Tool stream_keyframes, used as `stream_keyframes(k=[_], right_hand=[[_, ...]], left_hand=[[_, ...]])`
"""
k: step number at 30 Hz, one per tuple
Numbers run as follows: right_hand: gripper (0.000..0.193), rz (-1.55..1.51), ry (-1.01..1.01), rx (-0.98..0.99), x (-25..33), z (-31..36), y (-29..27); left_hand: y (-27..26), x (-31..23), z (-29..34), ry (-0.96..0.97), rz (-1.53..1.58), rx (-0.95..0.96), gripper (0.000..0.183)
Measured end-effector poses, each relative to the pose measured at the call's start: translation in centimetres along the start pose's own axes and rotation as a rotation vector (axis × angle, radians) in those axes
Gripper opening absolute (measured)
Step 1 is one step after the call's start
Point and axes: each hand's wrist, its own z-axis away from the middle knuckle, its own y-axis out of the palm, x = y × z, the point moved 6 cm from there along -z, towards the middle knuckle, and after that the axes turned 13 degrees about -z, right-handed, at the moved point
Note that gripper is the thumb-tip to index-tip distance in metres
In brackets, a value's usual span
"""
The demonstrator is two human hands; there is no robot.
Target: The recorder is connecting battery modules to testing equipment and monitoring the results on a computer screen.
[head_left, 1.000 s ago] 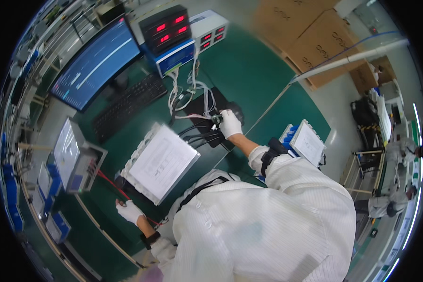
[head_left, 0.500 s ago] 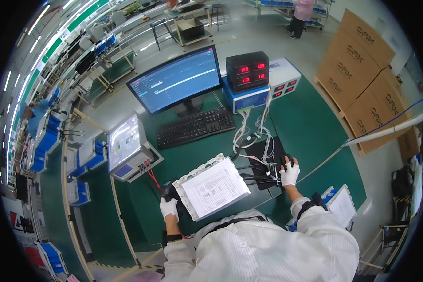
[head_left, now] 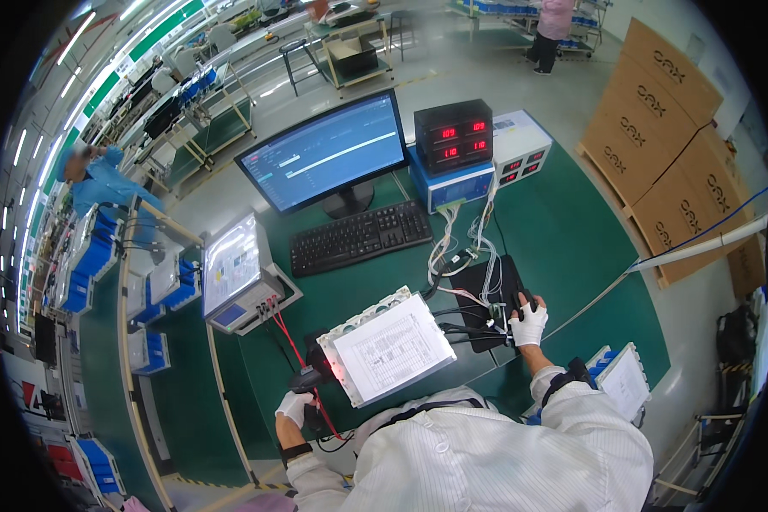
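My left hand (head_left: 293, 408), in a white fingertip-bare glove, is wrapped round a black handheld barcode scanner (head_left: 310, 377). A red glow from the scanner falls on the near left edge of a white-framed module (head_left: 350, 388). Printed sheets (head_left: 395, 348) lie over that module's top. Dark cables and white wires run from its right side. My right hand (head_left: 529, 322), gloved the same way, rests over a dark computer mouse (head_left: 523, 301), mostly hidden by the fingers. A black mouse pad (head_left: 478, 282) lies beneath, with wires and connectors (head_left: 497, 317) beside the hand.
A monitor (head_left: 328, 154) and keyboard (head_left: 360, 237) stand beyond the module. Meters with red digits (head_left: 454, 136) are at the back right, and a boxy tester (head_left: 241, 271) with red leads is at left. Cardboard boxes (head_left: 648, 128) stand right. A person in blue (head_left: 102, 183) is far left.
My left hand has drawn the scanner back toward me and left, away from the module, and its red light now shows. A person in blue has come further into view. The right hand stays put.
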Motion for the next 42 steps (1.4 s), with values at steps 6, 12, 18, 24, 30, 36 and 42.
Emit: stream_keyframes(k=[6,12,18,24,30,36,42], right_hand=[[0.054,-0.014,0.011,0.006,0.2,0.1,-0.1],[0.054,-0.036,0.046,0.033,0.3,0.1,-0.2],[0.053,-0.055,0.016,0.027,0.2,0.2,-0.1],[0.052,-0.042,-0.019,0.036,0.3,0.1,0.0],[0.049,-0.053,-0.057,0.030,0.7,0.1,-0.2],[0.053,-0.058,-0.053,0.032,0.6,0.0,0.0],[0.053,-0.059,-0.080,0.031,0.4,0.2,0.3]], left_hand=[[0.6,-1.6,0.2,0.122,0.016,0.040,0.020],[0.9,-1.0,0.3,0.117,0.197,-0.062,0.027],[2.1,-2.0,-2.5,0.350,0.129,-0.446,0.046],[5.0,-3.7,-3.9,0.254,-0.156,-0.682,0.053],[5.7,-6.0,-1.3,0.072,-0.375,-0.809,0.053],[7.5,-7.1,1.5,0.373,0.054,-0.696,0.049],[12.7,-8.3,3.2,0.413,-0.060,-0.665,0.057]])
